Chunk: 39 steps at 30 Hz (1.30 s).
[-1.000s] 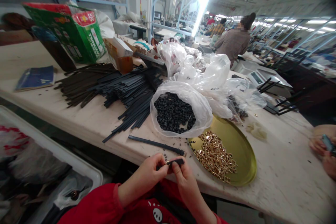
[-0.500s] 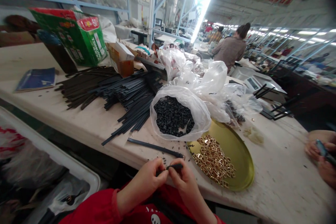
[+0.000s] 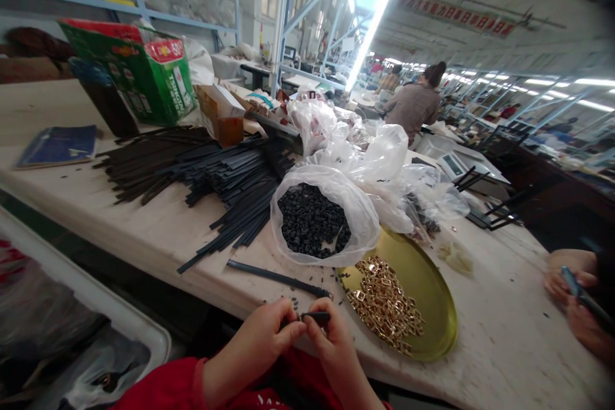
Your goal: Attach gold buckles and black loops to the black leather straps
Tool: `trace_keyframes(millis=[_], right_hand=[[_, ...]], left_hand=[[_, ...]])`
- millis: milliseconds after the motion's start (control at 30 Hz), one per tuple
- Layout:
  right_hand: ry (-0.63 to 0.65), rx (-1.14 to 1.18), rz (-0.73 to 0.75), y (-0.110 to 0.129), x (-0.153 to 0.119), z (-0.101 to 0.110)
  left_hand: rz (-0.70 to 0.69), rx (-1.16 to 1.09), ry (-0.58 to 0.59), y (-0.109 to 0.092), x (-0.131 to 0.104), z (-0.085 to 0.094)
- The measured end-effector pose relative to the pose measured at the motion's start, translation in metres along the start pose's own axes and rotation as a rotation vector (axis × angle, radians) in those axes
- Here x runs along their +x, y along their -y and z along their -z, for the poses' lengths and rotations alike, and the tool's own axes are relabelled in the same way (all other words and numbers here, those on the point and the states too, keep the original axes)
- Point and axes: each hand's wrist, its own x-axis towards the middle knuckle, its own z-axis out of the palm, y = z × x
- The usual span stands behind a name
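At the table's front edge, my left hand (image 3: 269,336) and my right hand (image 3: 332,341) are closed together on a black strap (image 3: 316,317). A small shiny bit shows between my fingertips, perhaps a buckle; my fingers hide most of it. Just beyond lies another black strap (image 3: 278,277) with a buckle at its right end. Behind that, an open white plastic bag (image 3: 362,237) holds many small black loops (image 3: 312,218). To the right, gold buckles (image 3: 384,304) are heaped on a round gold tray (image 3: 439,314).
Bundles of dark straps (image 3: 230,170) spread over the table (image 3: 509,320) at left. Behind them stand a green box (image 3: 144,77) and a small carton (image 3: 223,118). A white bin (image 3: 156,346) is below left. At right, another person's hands (image 3: 576,295) hold a phone.
The view has shifted slightly, so the table items sit a little lower and further left. Both hands stay closed on the strap, with only a slight shift of the fingers.
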Motion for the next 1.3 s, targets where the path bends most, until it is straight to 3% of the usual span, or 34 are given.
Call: trace_keyframes(millis=[167,300,367,433,467,533,667,800,1033,1200,1300], right_hand=[[0.125,0.056,-0.059,0.003,0.006,-0.001],[0.263,-0.05,-0.012,0.009,0.021,0.014],[0.218,-0.236,0.044,0.011,0.041,0.03],[0.078,-0.486,0.087,0.009,0.07,0.049],[0.023,-0.669,0.088,0.007,0.087,0.057],[-0.028,-0.783,0.069,-0.002,0.12,0.068],[0.041,-0.958,-0.001,-0.024,0.164,0.066],[0.097,-1.074,-0.062,-0.037,0.174,0.055],[0.108,-1.041,-0.114,-0.036,0.178,0.052],[0.045,-0.779,-0.063,-0.025,0.178,0.056],[0.047,-0.537,-0.037,-0.011,0.157,0.051]], left_hand=[[0.03,-0.223,0.047,0.0,0.011,0.003],[-0.058,-0.153,0.102,0.0,0.019,0.009],[-0.09,-0.075,0.046,0.0,0.025,0.015],[-0.078,-0.066,-0.031,0.002,0.032,0.021],[-0.062,-0.091,-0.042,0.002,0.035,0.023],[-0.038,-0.16,-0.029,0.004,0.041,0.023],[-0.004,-0.235,0.008,0.006,0.047,0.017],[0.021,-0.237,-0.004,0.006,0.048,0.016],[-0.002,-0.204,-0.035,0.001,0.049,0.012],[-0.035,-0.165,-0.058,-0.001,0.039,0.017],[-0.083,-0.114,-0.125,-0.004,0.033,0.024]])
